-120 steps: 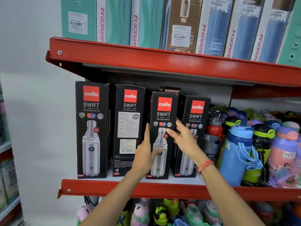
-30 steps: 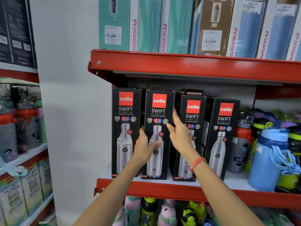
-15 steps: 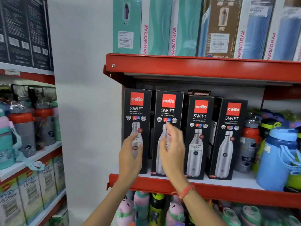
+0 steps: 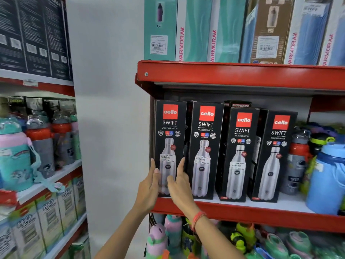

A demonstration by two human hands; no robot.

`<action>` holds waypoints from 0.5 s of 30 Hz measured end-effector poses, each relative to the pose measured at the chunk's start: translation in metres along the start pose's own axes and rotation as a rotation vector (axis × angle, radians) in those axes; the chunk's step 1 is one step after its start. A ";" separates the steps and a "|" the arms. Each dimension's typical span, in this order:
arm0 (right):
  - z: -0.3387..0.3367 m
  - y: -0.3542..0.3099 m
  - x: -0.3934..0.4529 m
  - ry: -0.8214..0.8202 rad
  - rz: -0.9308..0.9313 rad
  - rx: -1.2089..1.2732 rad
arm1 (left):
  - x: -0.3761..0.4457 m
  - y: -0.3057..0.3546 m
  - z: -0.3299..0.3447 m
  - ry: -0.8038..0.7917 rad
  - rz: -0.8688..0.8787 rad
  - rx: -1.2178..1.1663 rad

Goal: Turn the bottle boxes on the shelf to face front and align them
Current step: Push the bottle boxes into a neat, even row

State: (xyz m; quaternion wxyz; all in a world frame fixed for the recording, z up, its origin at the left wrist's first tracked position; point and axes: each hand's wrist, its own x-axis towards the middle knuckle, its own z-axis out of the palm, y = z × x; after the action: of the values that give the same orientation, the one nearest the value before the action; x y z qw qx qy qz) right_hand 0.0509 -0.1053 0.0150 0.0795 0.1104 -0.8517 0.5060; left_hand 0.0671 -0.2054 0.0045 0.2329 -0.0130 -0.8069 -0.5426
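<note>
You've got the leftmost bottle box [image 4: 169, 146] framed between both hands, at the left end of the red shelf [image 4: 261, 212], its printed front toward you like the other three. Your left hand [image 4: 149, 187] lies flat along the box's left edge, fingers stretched up and together; your right hand [image 4: 180, 181] is spread against the right edge, index finger pointing up the seam just beside the second box [image 4: 205, 150]. Neither hand is closed around it; this reads as a light two-sided press, a squaring-up and not a lift. So the facing step looks done, and alignment is what's in hand. Moving along the row, the second box stands close beside the first, but the third box [image 4: 240, 152] and fourth box [image 4: 276, 156] look angled a touch, with side panels showing and gaps between. Your next move calls for nudging this one flush with the shelf lip, then working rightward to twist those two square and close the gaps. Go gently: loose bottles [image 4: 298, 161] crowd the far right, just beside the last box.
</note>
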 end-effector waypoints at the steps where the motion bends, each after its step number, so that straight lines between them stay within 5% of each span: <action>1: 0.000 0.001 -0.003 0.000 -0.006 -0.010 | -0.001 0.000 -0.003 -0.001 0.011 0.002; 15: -0.001 0.011 -0.030 0.027 -0.096 -0.059 | -0.014 -0.011 -0.017 0.049 0.080 0.083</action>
State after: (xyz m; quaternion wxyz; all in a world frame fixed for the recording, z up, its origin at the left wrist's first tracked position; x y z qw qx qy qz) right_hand 0.0765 -0.0963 -0.0012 0.1184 0.1418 -0.8589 0.4777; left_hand 0.0826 -0.2215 -0.0050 0.2743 -0.0222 -0.8217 -0.4991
